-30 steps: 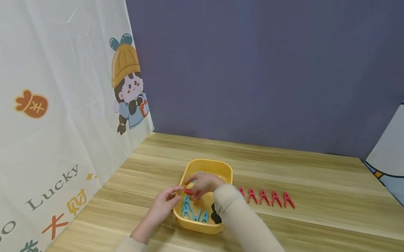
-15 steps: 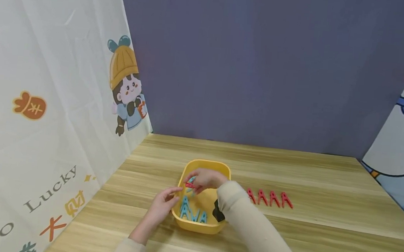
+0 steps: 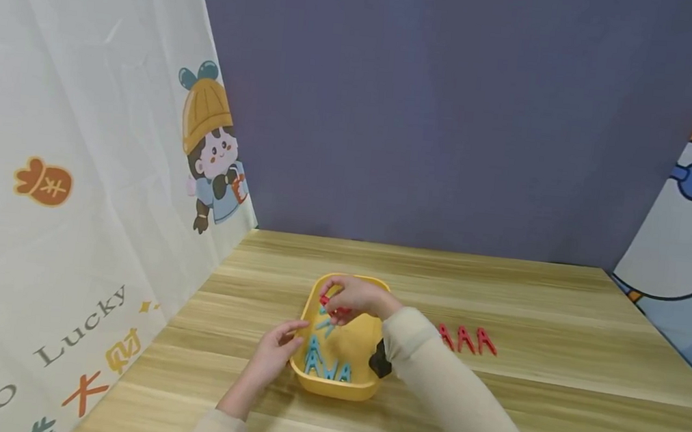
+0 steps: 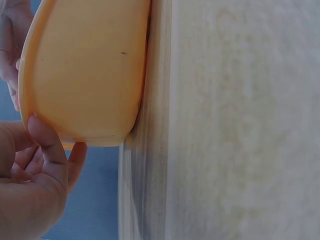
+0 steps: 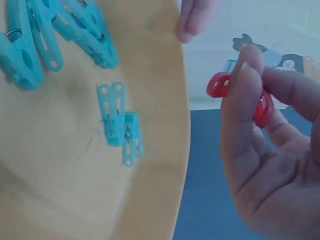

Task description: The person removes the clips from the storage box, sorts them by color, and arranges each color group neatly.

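Observation:
A red clothespin (image 5: pixel 217 86) is pinched between the thumb and fingers of my right hand (image 3: pixel 356 296), over the far part of a yellow plastic basin (image 3: pixel 339 391). In the right wrist view the fingers cover the clothespin's middle, leaving its red ends visible. Inside the basin lie several teal clothespins (image 3: pixel 312 360), mostly at the near left; a pair of teal clothespins (image 5: pixel 116 117) sits apart from that cluster. My left hand (image 3: pixel 275 348) touches the basin's left rim with loosely bent fingers; from the left wrist view, its fingertips (image 4: pixel 42 131) rest against the outer wall.
To the right of the basin, red clothespins (image 3: pixel 465 339) stand in a row on the wooden table (image 3: pixel 536 301), partly hidden by my right sleeve (image 3: pixel 455 383). A purple-grey panel (image 3: pixel 417 112) rises behind, and a printed white sheet (image 3: pixel 98 153) borders the left side.
My right hand has risen toward the basin's far end with the red clothespin, uncovering teal clothespins below. The sleeve now hides more of the red row. My left hand stays at the rim.

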Motion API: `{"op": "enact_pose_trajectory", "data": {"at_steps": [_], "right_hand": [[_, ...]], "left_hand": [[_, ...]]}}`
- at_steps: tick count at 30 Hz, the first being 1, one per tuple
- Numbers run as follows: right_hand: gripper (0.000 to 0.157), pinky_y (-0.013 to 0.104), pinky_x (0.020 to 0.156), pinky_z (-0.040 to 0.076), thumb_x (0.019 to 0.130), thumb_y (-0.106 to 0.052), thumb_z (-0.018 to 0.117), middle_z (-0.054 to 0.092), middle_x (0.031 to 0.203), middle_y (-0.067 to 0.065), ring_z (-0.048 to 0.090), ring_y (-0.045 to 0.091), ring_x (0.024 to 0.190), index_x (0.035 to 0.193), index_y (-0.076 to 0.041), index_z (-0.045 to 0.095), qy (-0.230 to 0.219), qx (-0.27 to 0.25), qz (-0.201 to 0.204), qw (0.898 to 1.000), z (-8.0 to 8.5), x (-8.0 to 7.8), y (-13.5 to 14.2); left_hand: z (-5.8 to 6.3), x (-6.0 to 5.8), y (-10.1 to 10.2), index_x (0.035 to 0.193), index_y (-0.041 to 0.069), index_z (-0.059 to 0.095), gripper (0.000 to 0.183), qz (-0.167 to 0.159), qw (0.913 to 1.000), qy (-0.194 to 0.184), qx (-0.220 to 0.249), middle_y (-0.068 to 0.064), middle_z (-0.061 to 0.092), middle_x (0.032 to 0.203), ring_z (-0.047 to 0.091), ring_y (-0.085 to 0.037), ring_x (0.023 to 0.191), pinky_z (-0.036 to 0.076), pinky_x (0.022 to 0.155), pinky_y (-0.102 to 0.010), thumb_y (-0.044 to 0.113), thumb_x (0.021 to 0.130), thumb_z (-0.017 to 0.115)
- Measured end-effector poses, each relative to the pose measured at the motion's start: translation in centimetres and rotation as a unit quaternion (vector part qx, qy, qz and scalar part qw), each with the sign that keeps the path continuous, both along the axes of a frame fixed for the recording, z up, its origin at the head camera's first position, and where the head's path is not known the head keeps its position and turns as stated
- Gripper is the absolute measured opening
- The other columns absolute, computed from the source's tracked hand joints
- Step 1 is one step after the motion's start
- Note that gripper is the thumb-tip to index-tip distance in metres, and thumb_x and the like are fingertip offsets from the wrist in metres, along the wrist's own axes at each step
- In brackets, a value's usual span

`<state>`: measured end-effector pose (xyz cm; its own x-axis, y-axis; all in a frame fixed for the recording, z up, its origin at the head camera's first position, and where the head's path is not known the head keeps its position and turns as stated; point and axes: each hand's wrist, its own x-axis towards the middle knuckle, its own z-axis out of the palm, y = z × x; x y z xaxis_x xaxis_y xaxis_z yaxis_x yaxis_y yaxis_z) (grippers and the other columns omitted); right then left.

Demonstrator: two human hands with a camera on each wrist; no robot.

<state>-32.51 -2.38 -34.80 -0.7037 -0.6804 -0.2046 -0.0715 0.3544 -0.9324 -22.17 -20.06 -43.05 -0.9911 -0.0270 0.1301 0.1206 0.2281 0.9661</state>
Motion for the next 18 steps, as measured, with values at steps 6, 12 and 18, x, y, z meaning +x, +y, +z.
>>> {"op": "enact_pose_trajectory", "data": {"at_steps": [6,12,18], "right_hand": [[0.025,0.035,0.058,0.054,0.086,-0.003,0.059,0.062,0.083,0.021,0.062,0.02,0.057,0.11,-0.003,0.052,0.025,-0.008,-0.003,1.0,0.7,0.6,0.8],[0.03,0.034,0.058,0.054,0.087,-0.008,0.059,0.061,0.084,0.011,0.06,0.017,0.056,0.116,-0.002,0.054,0.044,-0.02,-0.019,0.999,0.8,1.1,1.4],[0.026,0.034,0.057,0.053,0.087,-0.011,0.06,0.063,0.082,0.012,0.062,0.019,0.06,0.113,-0.007,0.058,0.036,-0.046,-0.036,0.998,1.1,1.5,2.3]], "left_hand": [[0.0,0.1,0.0,0.122,-0.003,0.053,0.031,0.002,1.0,-0.003,-0.004,-0.027,0.044,0.13,0.057,-0.035,0.094,0.05,0.058,-0.03,0.001,0.092,0.051],[-0.2,-0.1,0.0,0.122,-0.004,0.053,0.031,0.006,1.0,-0.006,-0.003,-0.025,0.042,0.133,0.054,-0.038,0.101,0.049,0.057,-0.03,0.0,0.091,0.051],[-0.3,-0.1,0.0,0.122,-0.004,0.053,0.031,0.004,1.0,-0.002,-0.001,-0.025,0.043,0.132,0.053,-0.039,0.102,0.05,0.058,-0.032,0.0,0.091,0.051]]}}
